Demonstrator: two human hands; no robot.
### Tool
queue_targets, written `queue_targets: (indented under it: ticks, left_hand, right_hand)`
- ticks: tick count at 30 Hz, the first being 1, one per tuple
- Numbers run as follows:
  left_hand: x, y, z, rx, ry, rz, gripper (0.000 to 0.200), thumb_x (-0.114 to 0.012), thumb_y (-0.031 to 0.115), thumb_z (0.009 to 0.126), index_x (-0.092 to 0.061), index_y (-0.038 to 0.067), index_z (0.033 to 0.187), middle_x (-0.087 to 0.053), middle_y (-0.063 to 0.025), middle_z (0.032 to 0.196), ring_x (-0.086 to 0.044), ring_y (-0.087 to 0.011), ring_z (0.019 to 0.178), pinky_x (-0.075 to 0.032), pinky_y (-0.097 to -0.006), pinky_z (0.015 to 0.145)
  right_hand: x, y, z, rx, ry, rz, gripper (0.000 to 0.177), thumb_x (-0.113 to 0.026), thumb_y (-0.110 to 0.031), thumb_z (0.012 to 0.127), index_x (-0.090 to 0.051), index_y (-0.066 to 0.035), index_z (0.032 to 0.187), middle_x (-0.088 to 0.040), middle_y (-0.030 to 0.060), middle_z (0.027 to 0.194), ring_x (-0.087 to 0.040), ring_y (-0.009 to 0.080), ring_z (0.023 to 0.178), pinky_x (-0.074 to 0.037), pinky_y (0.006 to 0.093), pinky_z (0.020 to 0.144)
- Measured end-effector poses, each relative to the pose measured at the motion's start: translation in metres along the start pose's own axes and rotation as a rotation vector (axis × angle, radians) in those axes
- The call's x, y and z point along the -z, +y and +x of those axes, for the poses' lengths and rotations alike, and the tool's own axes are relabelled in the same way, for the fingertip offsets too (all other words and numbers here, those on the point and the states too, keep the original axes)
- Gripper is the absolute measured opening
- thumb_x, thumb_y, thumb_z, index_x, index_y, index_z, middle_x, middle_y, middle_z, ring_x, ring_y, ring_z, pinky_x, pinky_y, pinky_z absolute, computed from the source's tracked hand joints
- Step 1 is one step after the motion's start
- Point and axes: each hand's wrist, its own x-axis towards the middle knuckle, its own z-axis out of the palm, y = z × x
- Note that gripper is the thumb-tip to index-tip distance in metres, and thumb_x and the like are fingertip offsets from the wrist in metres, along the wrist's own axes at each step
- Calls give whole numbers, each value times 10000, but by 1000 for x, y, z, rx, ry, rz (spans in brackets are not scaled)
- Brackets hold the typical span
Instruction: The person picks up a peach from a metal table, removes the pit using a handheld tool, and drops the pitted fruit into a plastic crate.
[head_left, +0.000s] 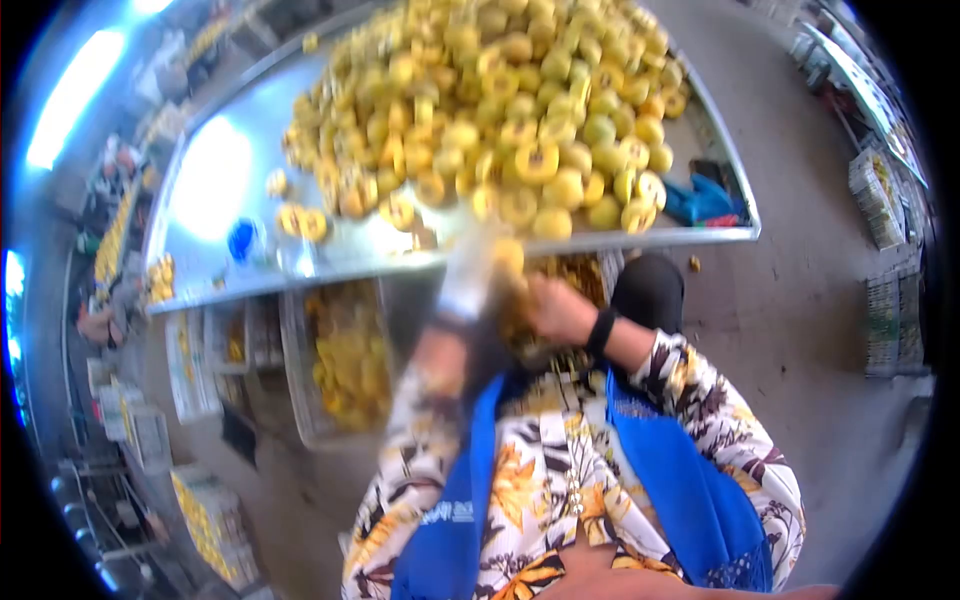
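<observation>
Yellow halved fruits lie in a big heap on a metal table. My left hand, pale as if gloved, is smeared by motion just in front of the table's near edge. A yellow fruit piece shows beside its fingers; whether they hold it is unclear. My right hand, with a black band at the wrist, is closed close to my left one. What it grips, if anything, is hidden. Below both hands is a container with yellow pieces, partly covered by them.
A crate of yellow pieces stands under the table's near edge on the left. A blue glove lies at the tabletop's right end, a blue object at its left. Stacked crates stand on the floor at the right.
</observation>
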Motion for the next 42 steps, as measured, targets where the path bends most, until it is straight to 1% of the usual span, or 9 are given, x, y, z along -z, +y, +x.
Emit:
queue_targets:
  ticks: [2, 10, 19, 22, 23, 25, 28, 34, 42]
  left_hand:
    - [-4, 52, -6, 321, 93, -690, 258, -550, 252, 891, -553, 28, 1021, -550, -56, 800, -546, -130, 649, -451, -258, 503]
    - [-34, 32, -3, 382, 392, -431, 279, -563, 270, 870, -603, 0, 923, -609, -92, 756, -549, -131, 573, -431, -247, 472]
    - [-39, 36, 20, 594, 324, -1026, 335, -541, 364, 873, -571, 68, 719, -479, -29, 544, -492, -162, 507, -411, -273, 473]
    - [-32, -22, 24, -223, 118, 120, 457, -435, 525, 887, -548, 83, 877, -539, -54, 680, -544, -192, 610, -470, -302, 562]
    - [-23, 15, 21, 23, 127, -215, 527, -390, 573, 884, -547, 72, 929, -569, -78, 757, -571, -214, 667, -502, -319, 613]
    - [-3, 62, 18, 548, 319, -1308, 642, -324, 646, 871, -538, 57, 1008, -604, -126, 889, -604, -267, 771, -542, -374, 694]
    - [9, 47, 19, 458, 434, -1196, 605, -316, 614, 892, -519, 75, 1076, -602, -153, 980, -598, -325, 854, -517, -480, 741]
    - [4, 75, -5, 520, 519, -1217, 575, -374, 553, 910, -530, 23, 1069, -600, -152, 1006, -599, -292, 891, -513, -420, 772]
    - [15, 33, -24, 412, 588, -1259, 326, -540, 253, 868, -520, 9, 1083, -607, -127, 959, -594, -230, 873, -502, -354, 792]
  right_hand:
    - [2, -16, -8, -83, 130, 212, 242, -575, -150, 766, -534, 24, 929, -587, 256, 770, -586, 389, 721, -476, 448, 642]
    - [-14, -4, -6, -348, -20, 778, 182, -502, -67, 809, -481, -12, 981, -490, 38, 588, -457, 115, 398, -370, 259, 338]
    - [-31, 52, 6, -208, -232, 1322, 136, -570, -50, 816, -531, -64, 946, -485, 14, 584, -413, 79, 399, -324, 210, 346]
    - [10, 19, -12, -113, -359, 1527, 131, -588, -41, 812, -540, -49, 934, -468, -1, 558, -410, 72, 402, -309, 200, 347]
    - [17, 17, -11, -94, -387, 1576, 138, -592, -39, 809, -541, -47, 938, -463, -6, 551, -419, 71, 405, -306, 201, 346]
    - [24, 33, -9, -116, -472, 1343, 164, -584, -46, 815, -527, -30, 968, -448, -16, 540, -472, 105, 436, -353, 250, 376]
    - [7, 40, -4, 212, 86, -329, 178, -618, -148, 816, -560, -4, 904, -566, 17, 610, -548, 138, 545, -459, 301, 530]
    - [-17, 28, 19, -38, 533, 315, 321, -666, -225, 805, -569, 5, 1006, -595, 48, 646, -530, 98, 522, -447, 267, 484]
    - [-18, 10, 27, -251, 197, 749, 140, -621, -139, 828, -523, -45, 796, -521, 8, 553, -445, 67, 377, -333, 200, 346]
